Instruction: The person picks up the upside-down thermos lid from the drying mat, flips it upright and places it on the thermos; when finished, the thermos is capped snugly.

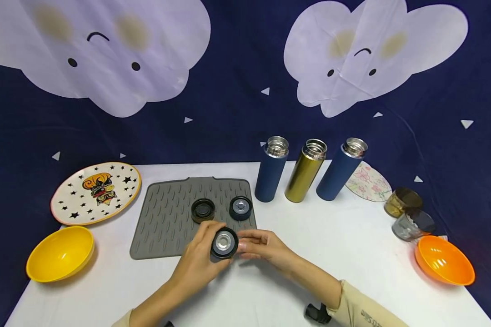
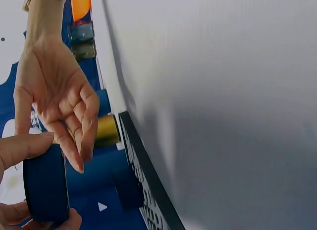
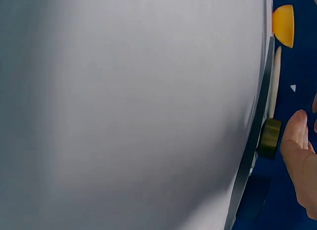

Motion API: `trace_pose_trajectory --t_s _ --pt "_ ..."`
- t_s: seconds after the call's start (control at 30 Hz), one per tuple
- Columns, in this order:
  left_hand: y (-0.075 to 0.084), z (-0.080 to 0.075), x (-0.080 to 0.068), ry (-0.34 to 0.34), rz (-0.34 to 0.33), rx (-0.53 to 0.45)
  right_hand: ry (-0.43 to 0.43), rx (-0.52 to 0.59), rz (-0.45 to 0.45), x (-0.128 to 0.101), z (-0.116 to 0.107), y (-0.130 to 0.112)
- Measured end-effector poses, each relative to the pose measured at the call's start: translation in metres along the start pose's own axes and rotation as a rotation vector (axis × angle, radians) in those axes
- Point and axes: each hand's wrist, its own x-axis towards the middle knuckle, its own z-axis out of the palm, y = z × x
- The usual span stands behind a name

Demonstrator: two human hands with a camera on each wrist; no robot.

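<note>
My left hand point(image 1: 202, 255) grips a dark blue bottle lid point(image 1: 224, 243) just above the table's front middle, its silver inside facing up. In the left wrist view the lid point(image 2: 47, 188) sits between the left thumb and fingers. My right hand point(image 1: 262, 247) is beside the lid on its right, fingers loosely bent, tips at the rim; the left wrist view shows this right hand point(image 2: 54, 96) spread over the lid. Whether it touches is unclear. Behind stand three open bottles: blue point(image 1: 271, 170), gold point(image 1: 305, 172), blue point(image 1: 340, 171).
A grey ribbed mat point(image 1: 167, 218) holds a gold-dark lid point(image 1: 202, 210) and a blue lid point(image 1: 240, 207). At the left are a starred plate point(image 1: 96, 192) and a yellow bowl point(image 1: 60, 253). To the right: orange bowl point(image 1: 443, 260), two glass cups point(image 1: 403, 201), floral coaster point(image 1: 368, 182).
</note>
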Motion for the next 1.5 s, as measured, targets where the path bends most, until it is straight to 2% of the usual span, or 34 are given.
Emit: trace_pose_trajectory --t_s 0.3,0.47,0.57,0.63,0.73,0.83,0.97,1.03,1.13,1.3,1.4,1.5 --pt "0.006 0.008 -0.004 0.002 0.099 0.027 -0.046 0.144 0.004 -0.005 0.008 0.003" --pt "0.007 0.009 -0.006 0.006 0.144 0.072 -0.014 0.156 -0.015 -0.009 0.011 0.002" --pt "0.008 0.006 -0.007 -0.025 0.116 0.041 0.057 0.113 -0.051 -0.013 0.013 0.000" --pt "0.009 0.002 -0.006 -0.052 0.041 -0.031 0.115 0.042 -0.114 -0.017 0.015 -0.002" --pt "0.011 -0.006 -0.003 -0.095 -0.132 -0.191 0.184 -0.160 -0.286 -0.024 0.018 -0.007" --pt "0.012 -0.013 0.003 -0.153 -0.279 -0.390 0.220 -0.451 -0.552 -0.031 0.022 -0.012" --pt "0.010 -0.016 0.007 -0.242 -0.355 -0.610 0.267 -0.831 -0.919 -0.036 0.025 -0.019" --pt "0.010 -0.017 0.008 -0.275 -0.360 -0.666 0.287 -0.988 -1.075 -0.036 0.026 -0.022" --pt "0.011 -0.017 0.008 -0.293 -0.332 -0.724 0.308 -1.197 -1.290 -0.035 0.027 -0.028" --pt "0.012 -0.018 0.006 -0.291 -0.201 -0.746 0.321 -1.503 -1.591 -0.032 0.025 -0.040" --pt "0.013 -0.016 0.004 -0.292 -0.143 -0.724 0.324 -1.639 -1.717 -0.032 0.024 -0.045" --pt "0.013 -0.013 0.002 -0.291 -0.112 -0.702 0.315 -1.711 -1.785 -0.032 0.024 -0.046"
